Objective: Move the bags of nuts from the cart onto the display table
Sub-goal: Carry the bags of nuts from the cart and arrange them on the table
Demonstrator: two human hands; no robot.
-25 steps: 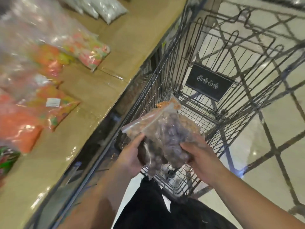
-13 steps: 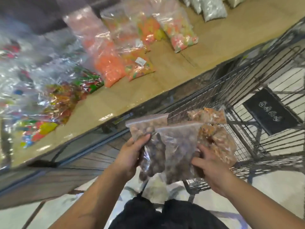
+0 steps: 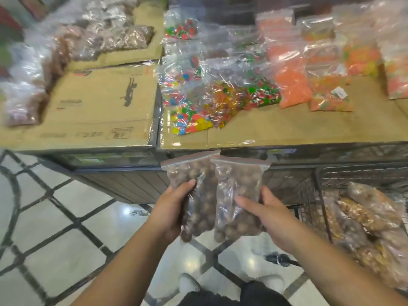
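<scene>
Two clear zip bags of round brown nuts hang side by side in front of me, below the table's front edge. My left hand (image 3: pixel 171 208) grips the left bag of nuts (image 3: pixel 198 195). My right hand (image 3: pixel 268 215) grips the right bag of nuts (image 3: pixel 239 195). The display table (image 3: pixel 287 129) is covered with flattened cardboard and lies just beyond the bags. The wire cart (image 3: pixel 320 195) stands at the lower right, with more bags of nuts (image 3: pixel 364 221) inside it.
Bags of coloured candy (image 3: pixel 198 102) and orange sweets (image 3: pixel 291 85) fill the right part of the table. Bags of brown nuts (image 3: pixel 114 38) lie at the far left. Bare cardboard (image 3: pixel 95 107) shows at front left. The floor is tiled.
I have turned left from the cart to face the table. The two bags have moved out of the cart, and each hand now holds one, held apart.
</scene>
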